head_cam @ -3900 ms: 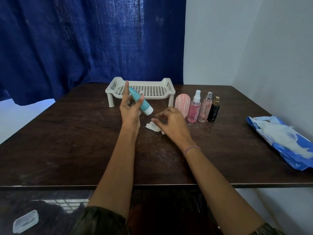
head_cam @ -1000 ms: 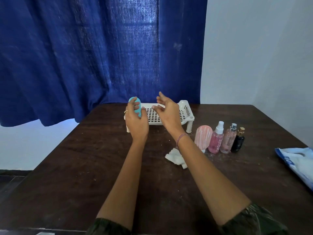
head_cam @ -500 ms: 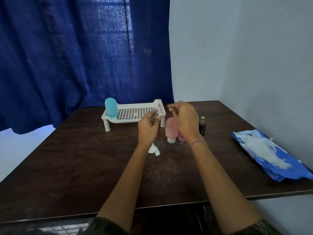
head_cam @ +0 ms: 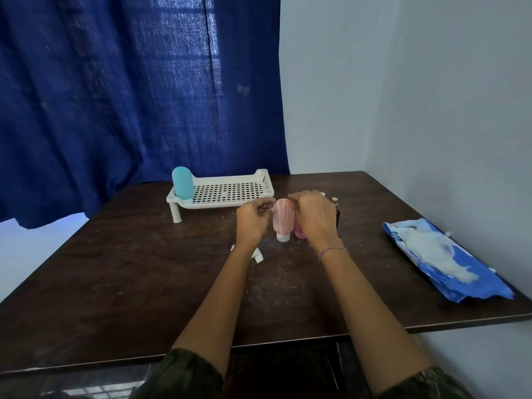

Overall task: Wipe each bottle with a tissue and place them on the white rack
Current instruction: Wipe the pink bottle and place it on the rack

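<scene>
Your right hand [head_cam: 315, 218] arched over the pink ribbed plastic bottle [head_cam: 283, 218], grip indiscernible; left hand [head_cam: 253, 223] loosely curled, empty. A straight lift seemed safest beside neighbouring bottles [head_cam: 300, 233].

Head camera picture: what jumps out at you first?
A teal rounded plastic bottle stands on the left end of the white perforated plastic rack, bright against the dark blue curtain. Nearer, a pink ribbed plastic bottle stands cap-down between the left hand and right hand. A blue tissue pack lies far right.
</scene>
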